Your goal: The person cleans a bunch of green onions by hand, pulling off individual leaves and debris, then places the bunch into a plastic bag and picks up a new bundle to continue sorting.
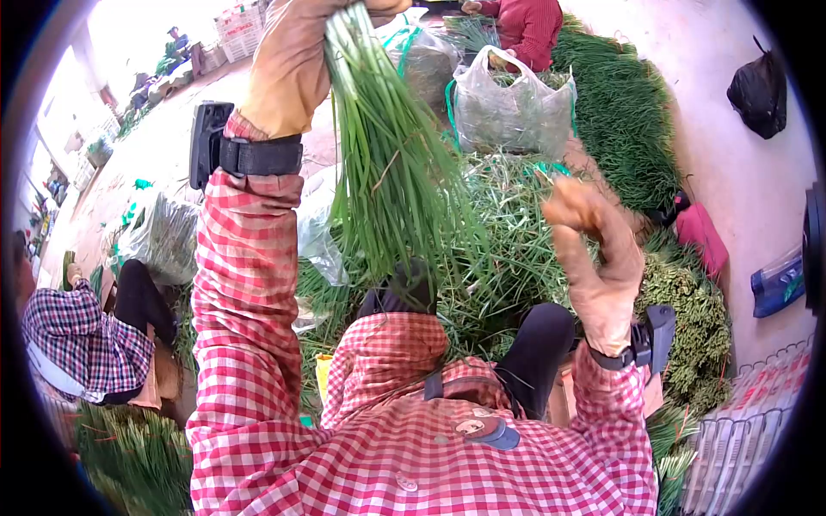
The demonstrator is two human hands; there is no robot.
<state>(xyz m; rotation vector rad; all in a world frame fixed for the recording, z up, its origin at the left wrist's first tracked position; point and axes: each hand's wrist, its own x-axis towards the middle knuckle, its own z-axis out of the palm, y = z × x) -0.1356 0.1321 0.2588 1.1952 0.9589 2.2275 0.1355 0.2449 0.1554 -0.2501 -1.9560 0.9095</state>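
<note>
My left hand [288, 69], in a stained tan glove, is raised at the top of the view and closed round a bunch of green chives [387, 155]. Its pale stem ends are at the hand, and the long leaves hang down and fan out to the right. Lower on the right is my right hand [602, 275], also gloved, with thumb and fingers loosely curved and a gap between them. I see nothing in it; its fingertips are blurred. Behind and below both hands spreads a heap of loose green leaves [508, 224], partly over the ground before my knees.
A clear plastic bag [512, 107] of trimmings stands beyond the heap. Stacked chives [615, 112] line the right side. A co-worker in red [527, 30] sits ahead, another in checks [90, 335] at left. A black bag [757, 93] and white crate [748, 447] are far right.
</note>
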